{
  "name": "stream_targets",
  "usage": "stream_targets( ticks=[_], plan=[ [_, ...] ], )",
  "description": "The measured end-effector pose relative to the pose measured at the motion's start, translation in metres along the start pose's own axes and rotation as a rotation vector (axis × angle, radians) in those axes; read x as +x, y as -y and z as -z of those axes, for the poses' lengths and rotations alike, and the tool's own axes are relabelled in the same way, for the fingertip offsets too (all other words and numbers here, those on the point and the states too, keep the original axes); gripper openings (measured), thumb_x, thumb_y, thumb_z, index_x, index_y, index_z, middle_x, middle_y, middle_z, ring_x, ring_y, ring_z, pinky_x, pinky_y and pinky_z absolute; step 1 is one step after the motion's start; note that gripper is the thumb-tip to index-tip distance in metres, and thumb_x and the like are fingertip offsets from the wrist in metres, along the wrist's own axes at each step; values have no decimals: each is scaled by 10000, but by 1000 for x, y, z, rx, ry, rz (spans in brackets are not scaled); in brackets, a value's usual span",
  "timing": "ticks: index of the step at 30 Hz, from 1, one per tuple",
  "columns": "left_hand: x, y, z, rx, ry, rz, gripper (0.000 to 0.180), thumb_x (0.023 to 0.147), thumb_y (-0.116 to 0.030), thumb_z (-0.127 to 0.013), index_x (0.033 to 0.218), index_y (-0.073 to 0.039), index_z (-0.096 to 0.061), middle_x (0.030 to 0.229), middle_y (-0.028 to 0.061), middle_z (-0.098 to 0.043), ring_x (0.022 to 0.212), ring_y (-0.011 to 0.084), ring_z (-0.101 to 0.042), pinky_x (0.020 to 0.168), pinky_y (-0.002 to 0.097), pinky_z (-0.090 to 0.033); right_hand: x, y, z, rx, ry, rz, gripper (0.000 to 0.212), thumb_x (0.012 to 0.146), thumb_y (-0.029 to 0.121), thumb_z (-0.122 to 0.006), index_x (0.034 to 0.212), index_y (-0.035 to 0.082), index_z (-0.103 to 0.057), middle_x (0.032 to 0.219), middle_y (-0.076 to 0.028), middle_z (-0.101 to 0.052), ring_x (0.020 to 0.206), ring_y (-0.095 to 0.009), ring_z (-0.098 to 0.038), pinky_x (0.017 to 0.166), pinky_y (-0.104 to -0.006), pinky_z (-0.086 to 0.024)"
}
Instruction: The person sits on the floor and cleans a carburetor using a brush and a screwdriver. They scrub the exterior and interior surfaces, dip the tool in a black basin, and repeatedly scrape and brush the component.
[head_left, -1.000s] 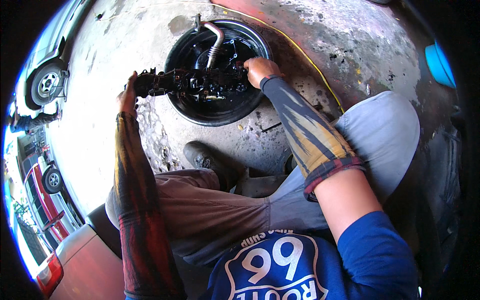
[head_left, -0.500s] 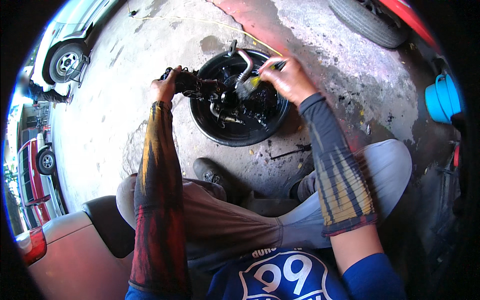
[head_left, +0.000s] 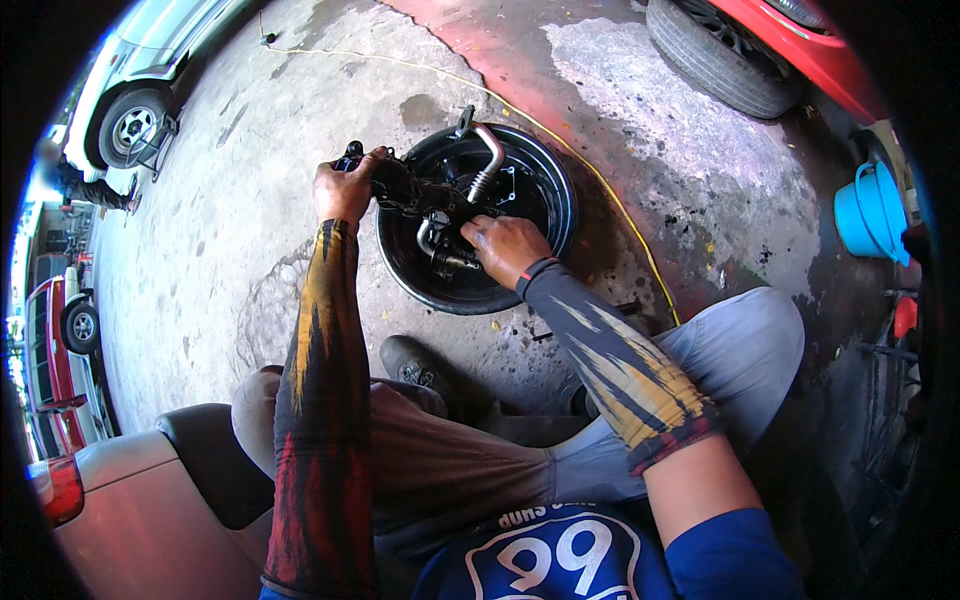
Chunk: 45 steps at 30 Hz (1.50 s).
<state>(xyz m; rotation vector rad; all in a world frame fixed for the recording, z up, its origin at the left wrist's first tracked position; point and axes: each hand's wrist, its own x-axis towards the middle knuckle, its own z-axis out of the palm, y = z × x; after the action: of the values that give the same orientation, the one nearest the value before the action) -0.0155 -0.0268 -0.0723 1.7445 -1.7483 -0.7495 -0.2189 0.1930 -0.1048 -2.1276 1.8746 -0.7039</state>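
My left hand (head_left: 349, 188) is closed round the end of a dark, oily metal engine part (head_left: 398, 184), held over the left side of a round black basin (head_left: 569, 205). My right hand (head_left: 508, 247) is over the basin with curled fingers, against the right end of this part. Whatever those fingers hold is hidden; no brush shows. A bent metal pipe (head_left: 492, 145) with a ribbed section and a flange rises at the basin's far side. A shorter elbow pipe (head_left: 427, 238) shows just left of my right hand. Dark wet residue coats the basin.
A yellow cable (head_left: 600, 180) crosses the stained concrete floor, passing right of the basin. Further right are a red vehicle's tyre (head_left: 720, 60) and a blue bucket (head_left: 872, 215). My shoe (head_left: 410, 360) is just in front of the basin. A person (head_left: 75, 185) is far left near a white vehicle.
My right hand has come down and left from the basin's far right to the engine part. The yellow-banded brush it held has gone out of sight. My left hand still grips the part.
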Motion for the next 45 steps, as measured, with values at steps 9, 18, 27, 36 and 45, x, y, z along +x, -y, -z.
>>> stream_targets(
  ticks=[9,18,27,36,45],
  plan=[
    [-20,-34,-14,68,-96,-146,976,642,-662,-899,1090,162,-628,986,286,-730,954,389,-729,854,444,-570,-6,-3,9,451,-202,-343,178,857,152,-719,999,45,-708,976,-204,-725,921,-404,-708,830,-459,-567],
    [-27,-55,31,198,-105,-187,1049,636,-675,-894,1254,120,-601,1094,286,-727,1055,375,-718,929,414,-563,-4,-43,44,828,-305,-374,146,827,177,-708,832,31,-712,755,-131,-710,697,-219,-691,706,-365,-555],
    [-54,-87,71,557,228,-232,985,798,-729,-743,1374,38,-517,1193,270,-703,1165,371,-678,1021,440,-510,-31,-141,-29,1038,-232,-986,168,878,126,-754,1018,59,-690,786,-59,-688,478,-150,-603,447,-284,-451],
    [-48,-96,46,496,107,-257,976,789,-673,-781,1237,147,-499,1169,336,-674,1123,420,-682,968,451,-543,-86,-190,-38,333,-547,-828,185,861,224,-728,878,47,-675,819,-173,-682,745,-338,-660,738,-425,-522],
    [-31,-91,33,509,94,-441,905,844,-671,-718,1363,51,-552,1237,288,-680,1180,399,-668,1033,445,-525,-177,-178,-85,-435,859,-523,329,847,142,-650,1148,53,-747,1201,-193,-721,1178,-339,-675,1017,-471,-536]
  ],
)
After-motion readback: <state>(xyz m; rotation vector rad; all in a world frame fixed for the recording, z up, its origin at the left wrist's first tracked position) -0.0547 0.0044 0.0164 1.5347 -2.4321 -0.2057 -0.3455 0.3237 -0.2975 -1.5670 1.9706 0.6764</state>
